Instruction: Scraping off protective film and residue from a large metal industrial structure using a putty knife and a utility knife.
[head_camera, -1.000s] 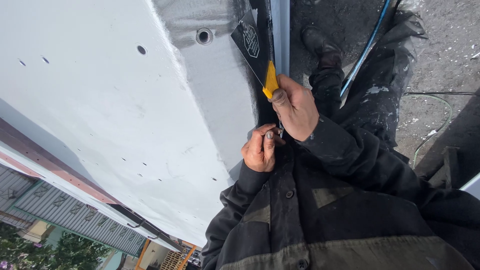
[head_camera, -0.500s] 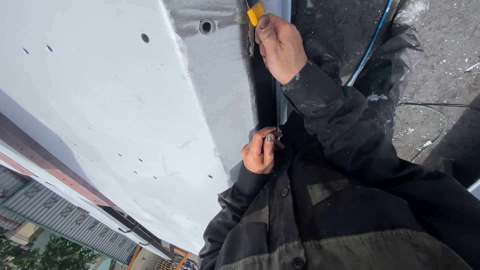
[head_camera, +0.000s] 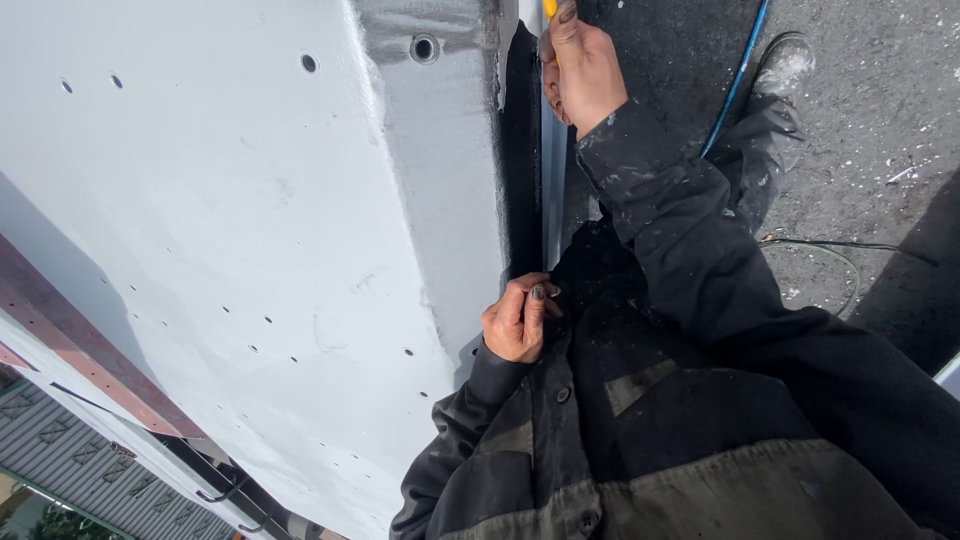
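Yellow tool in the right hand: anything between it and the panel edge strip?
Nothing visible. The right hand holds the yellow tool right at the strip; the tip is cut off by the frame top.

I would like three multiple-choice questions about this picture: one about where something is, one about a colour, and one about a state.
1. Where is the right hand?
A. at the top of the picture, by the dark gap beside the white panel
B. flat on the ground
C. inside a pocket

2. What colour is the tool tip above the right hand?
A. green
B. yellow
C. red

3. How is the left hand?
A. spread open and flat
B. hanging far from the panel
C. curled, fingers bent, at the panel's edge

Answers: 1 A, the hand is raised along the gap near the top edge. 2 B, a yellow piece shows above the fingers. 3 C, its fingers are bent in a closed grip by the edge.
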